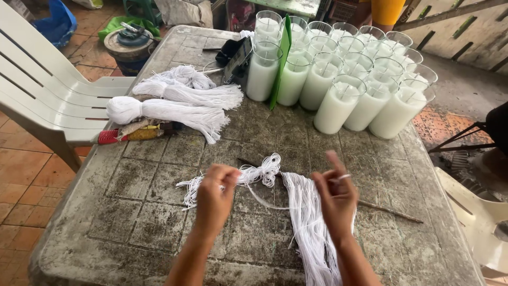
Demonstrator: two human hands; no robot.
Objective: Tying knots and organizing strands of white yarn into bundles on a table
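My left hand (216,195) is closed and pinches a single white string near a knotted clump of white string (263,170). My right hand (334,193) holds the other end of that string, which is wrapped over a finger; the index finger points up. Between and below the hands a long bundle of loose white strings (309,228) lies on the table and runs off toward me. A thin dark stick (389,211) lies under the bundle, reaching right.
The grey, stained table (132,190) also carries two tied white string bundles (174,106) at the back left, a red-and-yellow tool (129,134), a green card (282,61), and several wax-filled glass candles (344,79). White plastic chairs (47,90) stand left and right.
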